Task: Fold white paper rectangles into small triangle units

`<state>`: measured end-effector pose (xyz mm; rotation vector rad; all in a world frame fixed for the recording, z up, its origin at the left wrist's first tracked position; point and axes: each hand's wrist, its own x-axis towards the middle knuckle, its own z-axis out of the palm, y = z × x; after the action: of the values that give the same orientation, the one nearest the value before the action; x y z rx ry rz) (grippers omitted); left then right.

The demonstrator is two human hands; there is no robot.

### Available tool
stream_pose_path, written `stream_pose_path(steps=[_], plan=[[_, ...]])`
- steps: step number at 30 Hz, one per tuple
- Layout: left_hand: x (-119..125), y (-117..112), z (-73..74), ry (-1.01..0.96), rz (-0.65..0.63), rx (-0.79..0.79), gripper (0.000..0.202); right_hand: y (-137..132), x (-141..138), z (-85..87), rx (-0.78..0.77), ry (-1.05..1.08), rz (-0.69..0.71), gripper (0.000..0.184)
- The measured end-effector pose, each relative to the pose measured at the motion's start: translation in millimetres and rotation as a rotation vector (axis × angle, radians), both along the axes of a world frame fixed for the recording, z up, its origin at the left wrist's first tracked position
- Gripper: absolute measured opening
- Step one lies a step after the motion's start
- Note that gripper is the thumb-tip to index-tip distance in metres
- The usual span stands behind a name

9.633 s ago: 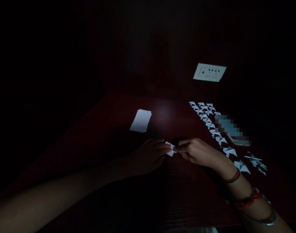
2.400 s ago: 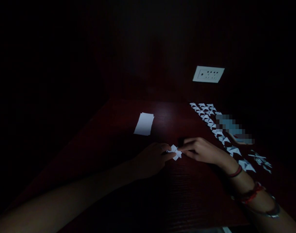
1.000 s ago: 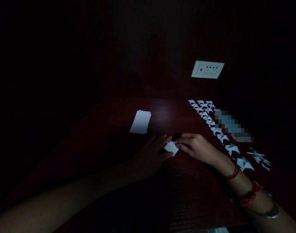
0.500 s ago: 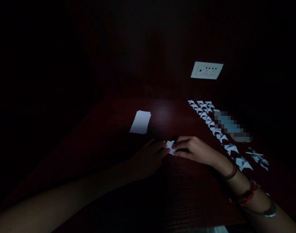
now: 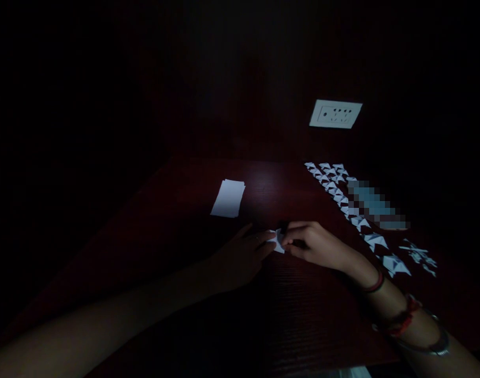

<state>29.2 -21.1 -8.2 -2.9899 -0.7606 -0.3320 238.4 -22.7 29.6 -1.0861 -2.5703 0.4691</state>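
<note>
The scene is very dark. On a dark red wooden table (image 5: 295, 315) my left hand (image 5: 240, 257) and my right hand (image 5: 316, 244) meet over a small white folded paper piece (image 5: 277, 240). Fingertips of both hands pinch it from either side, close to the tabletop. My right wrist wears red bands and a metal bangle. Most of the paper piece is covered by my fingers.
A small stack of white paper slips (image 5: 228, 198) lies beyond my left hand. Several folded white paper pieces (image 5: 342, 197) run in rows along the table's right side, with paper scraps (image 5: 419, 256) further right. A white wall socket (image 5: 335, 114) is behind.
The paper piece has been folded smaller between my fingers. My left fingers, spread flat a second ago, have closed in on it. Both hands stayed in the same spot.
</note>
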Motion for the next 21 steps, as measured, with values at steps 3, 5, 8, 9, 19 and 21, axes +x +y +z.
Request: stream_pose_path(steps=[3, 5, 8, 9, 19, 21], plan=[[0.5, -0.6, 0.7, -0.009, 0.006, 0.006, 0.041, -0.2, -1.5, -1.1, -0.021, 0.014, -0.023, 0.018], [0.5, -1.3, 2.0, -0.019, 0.007, -0.001, 0.040, -0.3, -2.9, -1.1, -0.045, 0.029, -0.039, 0.019], [0.1, -1.8, 3.1, -0.030, 0.016, -0.024, 0.040, -0.2, -4.9, -0.7, -0.082, 0.053, -0.082, 0.017], [0.0, -1.8, 3.2, -0.032, 0.019, -0.032, 0.041, -0.2, -5.3, -0.9, -0.093, 0.060, -0.099, 0.016], [-0.3, -1.0, 4.0, -0.033, 0.023, -0.088, 0.045, 4.1, -2.5, -9.4, -0.151, 0.105, -0.217, 0.009], [0.0, -0.7, 4.9, -0.034, 0.026, -0.097, 0.046, 4.5, -2.2, -10.3, -0.171, 0.106, -0.240, 0.010]])
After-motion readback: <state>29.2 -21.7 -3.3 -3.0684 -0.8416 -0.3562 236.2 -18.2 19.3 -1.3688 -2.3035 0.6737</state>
